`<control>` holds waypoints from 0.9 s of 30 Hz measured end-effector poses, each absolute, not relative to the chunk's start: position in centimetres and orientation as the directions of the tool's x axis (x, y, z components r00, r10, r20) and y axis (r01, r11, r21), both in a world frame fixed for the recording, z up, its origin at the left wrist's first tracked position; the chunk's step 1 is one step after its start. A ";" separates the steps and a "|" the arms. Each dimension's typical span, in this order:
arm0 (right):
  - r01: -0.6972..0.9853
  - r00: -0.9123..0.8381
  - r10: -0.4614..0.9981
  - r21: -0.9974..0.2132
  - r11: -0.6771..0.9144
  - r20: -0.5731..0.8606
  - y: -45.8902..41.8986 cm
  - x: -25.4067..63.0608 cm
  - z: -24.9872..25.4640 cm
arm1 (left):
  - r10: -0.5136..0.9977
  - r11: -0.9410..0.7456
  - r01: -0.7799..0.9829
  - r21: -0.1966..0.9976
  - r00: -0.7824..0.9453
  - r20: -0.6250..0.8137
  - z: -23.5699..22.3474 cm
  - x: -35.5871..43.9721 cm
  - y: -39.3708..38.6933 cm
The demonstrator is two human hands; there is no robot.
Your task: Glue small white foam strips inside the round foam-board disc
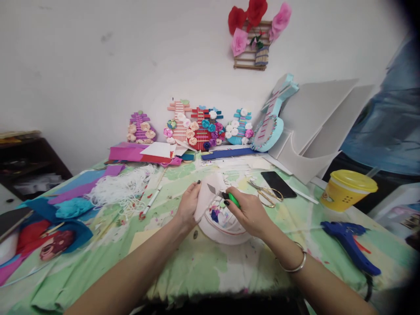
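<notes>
So the flat, pale pinkish-white piece [204, 199] sits just right of the left hand's [189, 204] fingers, which grip its edge. Long axis runs away from the body, tipped a bit right. The right hand [252, 214] isn't as close; its fingers are wrapped round a green-handled, pointed-blade knife [224, 195], tip aimed left across the piece (can't tell if it's touching). Gold-handled metal scissors [266, 192] lie beyond the right fingers on the green-patterned, cloth-covered table [190, 278]. Colourful guitar-shaped crafts [201, 127] line the plain white wall [98, 70] farther out.
</notes>
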State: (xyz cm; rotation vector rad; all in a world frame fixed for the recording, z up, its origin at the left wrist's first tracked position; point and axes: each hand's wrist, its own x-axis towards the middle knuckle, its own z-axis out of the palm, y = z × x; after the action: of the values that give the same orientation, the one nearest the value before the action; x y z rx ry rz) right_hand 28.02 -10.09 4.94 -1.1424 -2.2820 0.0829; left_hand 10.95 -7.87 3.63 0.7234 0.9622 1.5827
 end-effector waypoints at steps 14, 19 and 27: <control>0.708 -0.492 0.684 -0.210 0.675 0.539 -10.5 27.6 4.3 | 0.981 -0.128 -0.291 0.948 -0.177 0.078 4.5 10.4 -8.3; 0.693 -0.542 0.646 -0.149 0.705 0.537 -10.5 27.5 4.3 | 0.994 -0.047 -0.360 0.932 -0.107 0.008 4.8 9.1 -7.1; 0.655 -0.589 0.603 -0.120 0.746 0.538 -10.6 27.2 4.0 | 0.966 -0.091 0.133 0.987 -0.228 0.120 4.7 9.1 -7.5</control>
State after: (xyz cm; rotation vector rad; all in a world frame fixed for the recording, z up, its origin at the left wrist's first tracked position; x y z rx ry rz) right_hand 27.18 -10.55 3.98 -0.9454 -2.3815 -0.1213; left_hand 9.14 -7.54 4.73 1.2591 1.4253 1.4067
